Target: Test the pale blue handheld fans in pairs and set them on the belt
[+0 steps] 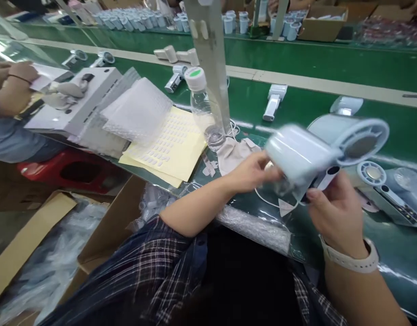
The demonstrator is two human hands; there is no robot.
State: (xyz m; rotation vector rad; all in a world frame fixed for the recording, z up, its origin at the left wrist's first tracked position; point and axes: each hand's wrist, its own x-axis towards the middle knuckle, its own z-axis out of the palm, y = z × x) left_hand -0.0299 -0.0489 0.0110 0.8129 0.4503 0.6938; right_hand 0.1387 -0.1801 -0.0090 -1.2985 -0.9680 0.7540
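- Handheld fan (317, 149), pale and blurred, is held up over the near edge of the green bench (296, 59), between both hands.
- Left hand (252, 172) grips its body; right hand (334, 213) pinches the handle end.
- Seemingly mid-inspection or fitting; next calls for a steady hold.
- Sticker sheet (168, 145) lies beside a water bottle (201, 102); no writing legible.
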